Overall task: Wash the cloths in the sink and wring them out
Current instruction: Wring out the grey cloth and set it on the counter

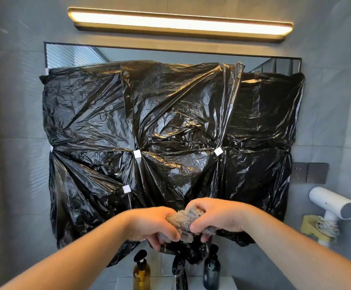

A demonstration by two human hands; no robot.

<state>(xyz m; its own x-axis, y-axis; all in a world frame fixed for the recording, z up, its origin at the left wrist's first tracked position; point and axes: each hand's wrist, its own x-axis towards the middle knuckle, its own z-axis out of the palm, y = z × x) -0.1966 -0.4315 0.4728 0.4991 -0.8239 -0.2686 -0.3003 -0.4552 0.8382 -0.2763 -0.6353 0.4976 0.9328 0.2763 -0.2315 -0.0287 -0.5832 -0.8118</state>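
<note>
Left hand (151, 225) and right hand (216, 218) each grip an end of the bunched grey cloth (184, 221), fingers curled tight round it, holding it in the air above the sink (126, 284). Just beyond, an amber pump bottle (141, 273) and a dark bottle (211, 271) flank a tap (180, 273) wrapped in black plastic. Farther back, black plastic sheeting (170, 132) is taped over the mirror (76, 55), with a white hair dryer (333, 204) mounted on the right wall and a lit light bar (180, 24) above.
</note>
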